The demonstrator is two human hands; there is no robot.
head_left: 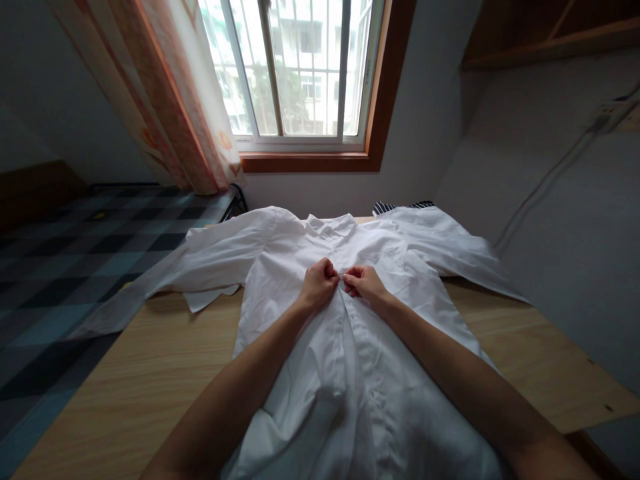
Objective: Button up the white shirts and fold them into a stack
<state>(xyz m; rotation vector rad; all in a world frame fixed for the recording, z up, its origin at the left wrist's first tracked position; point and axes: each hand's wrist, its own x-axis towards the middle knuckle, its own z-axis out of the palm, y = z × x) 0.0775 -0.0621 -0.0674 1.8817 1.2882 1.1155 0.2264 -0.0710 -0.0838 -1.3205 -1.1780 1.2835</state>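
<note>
**Two hands pinched at a shirt's front**

Both hands meet at the shirt's buttoned front strip, just below the collar (331, 225). The left hand (319, 280) and right hand (363, 280) are curled shut, fingertips nipping the cloth between them, knuckles almost touching. The white shirt (350, 373) lies flat, face up, on the wooden table (150, 373), sleeves spread out to either side. Beyond the collar stands a window (295, 73); left of the hands, a checked bedspread (60, 267).

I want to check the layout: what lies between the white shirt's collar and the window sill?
In the head view, only bare grey wall lies between the collar and the wooden window sill.
</note>
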